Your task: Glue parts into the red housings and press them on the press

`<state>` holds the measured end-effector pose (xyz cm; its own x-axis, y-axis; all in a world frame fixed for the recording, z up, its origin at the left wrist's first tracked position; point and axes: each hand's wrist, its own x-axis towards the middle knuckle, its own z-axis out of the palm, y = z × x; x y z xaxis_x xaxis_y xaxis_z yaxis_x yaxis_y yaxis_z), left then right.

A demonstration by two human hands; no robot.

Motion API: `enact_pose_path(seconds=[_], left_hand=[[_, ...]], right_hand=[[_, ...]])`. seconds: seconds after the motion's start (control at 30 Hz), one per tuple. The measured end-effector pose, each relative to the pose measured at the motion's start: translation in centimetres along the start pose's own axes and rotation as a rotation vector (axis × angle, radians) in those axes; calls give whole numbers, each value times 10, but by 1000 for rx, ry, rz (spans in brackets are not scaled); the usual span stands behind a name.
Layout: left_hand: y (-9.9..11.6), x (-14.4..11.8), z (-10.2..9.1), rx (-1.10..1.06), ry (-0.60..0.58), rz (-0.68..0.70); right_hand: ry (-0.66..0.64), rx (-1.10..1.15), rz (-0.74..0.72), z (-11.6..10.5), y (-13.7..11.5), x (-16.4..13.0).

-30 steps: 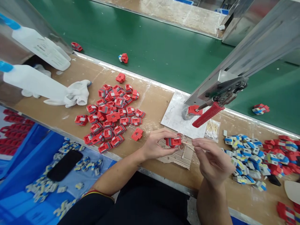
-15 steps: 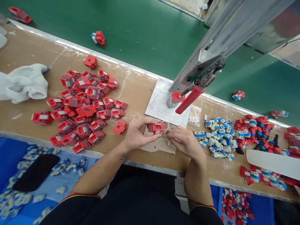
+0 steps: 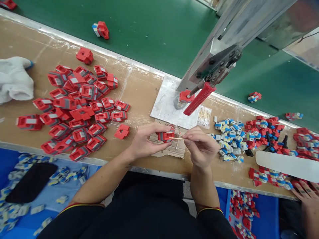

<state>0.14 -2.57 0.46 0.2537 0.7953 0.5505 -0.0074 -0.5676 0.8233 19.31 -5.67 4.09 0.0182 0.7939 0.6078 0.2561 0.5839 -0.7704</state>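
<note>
At frame centre, both hands work one red part w/ a swab.
Left hand grips a red housing just above the cardboard scrap on the worktop; right hand pinches a thin swab stick, tip touching the part. Left of frame: big pile of red housings, prob. undone. Right: blue-white assembled pieces. Looks mid-batch, lots left.

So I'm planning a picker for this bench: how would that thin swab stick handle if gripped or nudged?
The swab stick is probably very light: the right hand pinches it with fingertips alone. Being so thin, it could likely bend or snap under a hard grip. If round, it may roll when nudged on the table.
</note>
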Motion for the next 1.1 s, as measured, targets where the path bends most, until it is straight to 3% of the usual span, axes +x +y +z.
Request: enact_pose_path(seconds=[0.57,1.1], left_hand=[[1,1,-1,13,-7,16],[-1,-1,-3,54,-14,31]], right_hand=[[-96,-12,24,-1,1,-1],[-148,-203,-78,-16,-2,3]])
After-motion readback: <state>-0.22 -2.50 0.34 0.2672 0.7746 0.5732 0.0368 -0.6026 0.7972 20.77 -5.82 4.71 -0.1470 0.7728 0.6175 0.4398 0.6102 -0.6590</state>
